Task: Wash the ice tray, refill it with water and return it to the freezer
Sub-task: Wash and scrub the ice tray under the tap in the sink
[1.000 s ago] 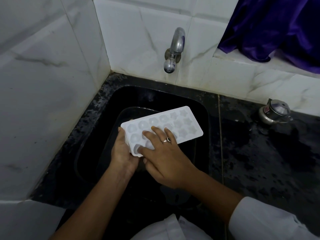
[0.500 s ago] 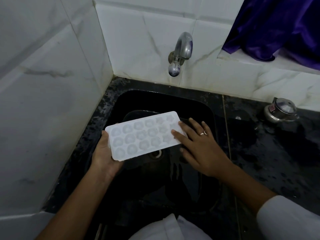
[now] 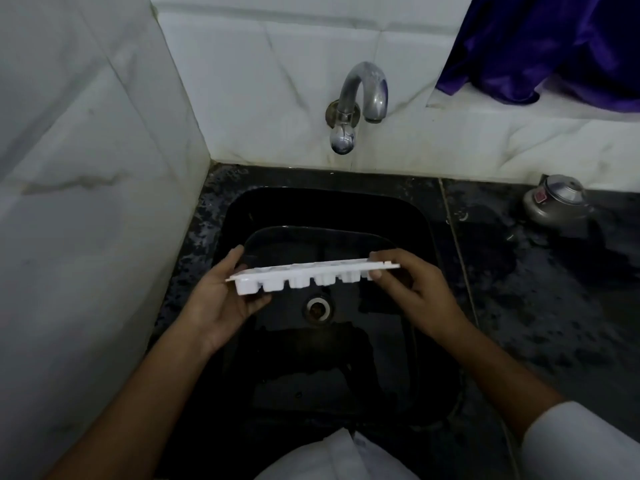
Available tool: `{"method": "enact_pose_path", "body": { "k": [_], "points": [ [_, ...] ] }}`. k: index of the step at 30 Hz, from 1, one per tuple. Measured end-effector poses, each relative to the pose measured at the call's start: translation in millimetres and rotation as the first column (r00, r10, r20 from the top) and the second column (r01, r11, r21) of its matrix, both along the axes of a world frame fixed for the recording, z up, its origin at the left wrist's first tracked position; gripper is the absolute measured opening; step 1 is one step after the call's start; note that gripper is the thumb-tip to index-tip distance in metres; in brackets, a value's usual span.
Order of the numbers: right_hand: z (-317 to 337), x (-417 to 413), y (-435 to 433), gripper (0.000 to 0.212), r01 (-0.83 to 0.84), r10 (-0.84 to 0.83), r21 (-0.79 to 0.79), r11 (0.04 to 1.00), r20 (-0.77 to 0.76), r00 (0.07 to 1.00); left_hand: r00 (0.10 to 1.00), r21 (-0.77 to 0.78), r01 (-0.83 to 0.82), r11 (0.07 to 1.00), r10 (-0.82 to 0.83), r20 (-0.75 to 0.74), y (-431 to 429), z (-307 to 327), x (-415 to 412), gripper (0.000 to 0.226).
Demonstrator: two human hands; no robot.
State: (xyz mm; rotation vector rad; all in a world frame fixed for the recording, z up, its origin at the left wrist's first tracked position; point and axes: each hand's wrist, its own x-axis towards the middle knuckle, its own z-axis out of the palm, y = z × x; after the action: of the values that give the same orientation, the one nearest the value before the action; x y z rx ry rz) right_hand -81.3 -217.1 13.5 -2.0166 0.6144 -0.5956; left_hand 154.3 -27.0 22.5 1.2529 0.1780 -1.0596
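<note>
Head view, ice tray: You hold the white ice tray (image 3: 311, 273) over the black sink (image 3: 346, 209). It is almost edge-on to you and close to level, with the undersides of its cups showing along the near side.
Head view, left hand: Your left hand (image 3: 221, 303) lies palm up at the tray's 9 o'clock end, fingers and thumb curled round that end.
Head view, right hand: Your right hand (image 3: 412, 292) pinches the 3 o'clock end, fingers on top and thumb beneath.
Head view, drain: The drain (image 3: 317, 308) shows at 6 o'clock of the tray, in the sink floor.
Head view, tap: The steel tap (image 3: 360, 102) is on the tiled wall at 12 o'clock.
Head view, counter: The dark counter (image 3: 554, 306) carries a small metal pot (image 3: 554, 200) at 2 o'clock.
Head view, cloth: A purple cloth (image 3: 540, 46) hangs at 1 o'clock.
</note>
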Motion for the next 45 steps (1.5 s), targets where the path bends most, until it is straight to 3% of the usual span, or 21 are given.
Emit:
{"method": "enact_pose_path", "body": {
  "k": [2, 5, 8, 14, 18, 21, 24, 26, 30, 32, 35, 38, 40, 42, 45],
  "points": [
    [5, 4, -1, 0.011, 0.063, -0.062, 0.031, 0.998, -0.025, 0.998, 0.994, 0.048, 0.064, 0.997, -0.068, 0.086, -8, -3, 1, 0.047],
    [8, 10, -6, 0.032, 0.180, -0.170, 0.071, 0.981, -0.122, 0.978, 0.972, 0.100, 0.134, 0.986, -0.151, 0.182, -18, -4, 4, 0.064],
    [15, 21, -18, 0.034, 0.293, -0.259, 0.152, 0.944, -0.210, 0.943, 0.927, 0.119, 0.211, 0.970, -0.238, 0.291, -27, 2, 9, 0.075],
    [37, 46, -43, 0.039, 0.385, -0.315, 0.124, 0.914, -0.381, 0.869, 0.879, 0.146, 0.280, 0.949, -0.315, 0.358, -47, 10, 26, 0.070],
    [46, 42, -44, 0.024, 0.274, -0.219, 0.158, 0.948, -0.298, 0.929, 0.901, 0.079, 0.283, 0.956, -0.293, 0.319, -48, 7, 32, 0.070],
    [35, 28, -34, 0.007, 0.075, -0.078, -0.033, 0.997, -0.101, 0.992, 0.961, 0.045, 0.209, 0.977, -0.213, 0.173, -44, -5, 41, 0.075],
    [13, 19, -29, 0.026, -0.032, 0.020, -0.209, 0.977, -0.060, 0.998, 0.996, -0.096, 0.065, 0.993, -0.071, -0.061, -40, -13, 48, 0.075],
    [6, 19, -31, 0.032, -0.081, 0.065, -0.214, 0.973, -0.079, 0.995, 0.989, -0.141, 0.022, 0.990, -0.041, -0.140, -40, -19, 52, 0.070],
    [8, 32, -38, 0.041, -0.191, 0.154, -0.192, 0.963, -0.195, 0.969, 0.995, -0.122, 0.039, 0.992, -0.049, -0.083, -41, -32, 58, 0.052],
    [12, 49, -49, 0.045, -0.162, 0.125, -0.166, 0.973, -0.218, 0.968, 0.999, -0.106, 0.023, 0.994, -0.027, -0.033, -43, -33, 61, 0.048],
    [19, 91, -76, 0.043, 0.073, -0.063, 0.039, 0.997, -0.201, 0.978, 1.000, -0.109, -0.007, 0.994, 0.005, -0.016, -45, -33, 68, 0.052],
    [36, 140, -107, 0.054, 0.250, -0.181, 0.404, 0.880, -0.202, 0.963, 0.999, -0.146, -0.014, 0.989, 0.008, -0.043, -46, -33, 76, 0.054],
    [47, 170, -122, 0.052, 0.256, -0.185, 0.597, 0.760, -0.179, 0.966, 0.998, -0.178, 0.022, 0.984, -0.033, -0.058, -46, -33, 79, 0.053],
    [51, 193, -135, 0.036, 0.219, -0.173, 0.740, 0.636, -0.140, 0.975, 0.997, -0.176, 0.045, 0.983, -0.054, -0.047, -48, -33, 78, 0.047],
    [51, 211, -145, 0.032, 0.185, -0.194, 0.818, 0.545, -0.092, 0.977, 0.998, -0.142, 0.050, 0.989, -0.054, -0.024, -51, -30, 75, 0.054]
  ]
}}
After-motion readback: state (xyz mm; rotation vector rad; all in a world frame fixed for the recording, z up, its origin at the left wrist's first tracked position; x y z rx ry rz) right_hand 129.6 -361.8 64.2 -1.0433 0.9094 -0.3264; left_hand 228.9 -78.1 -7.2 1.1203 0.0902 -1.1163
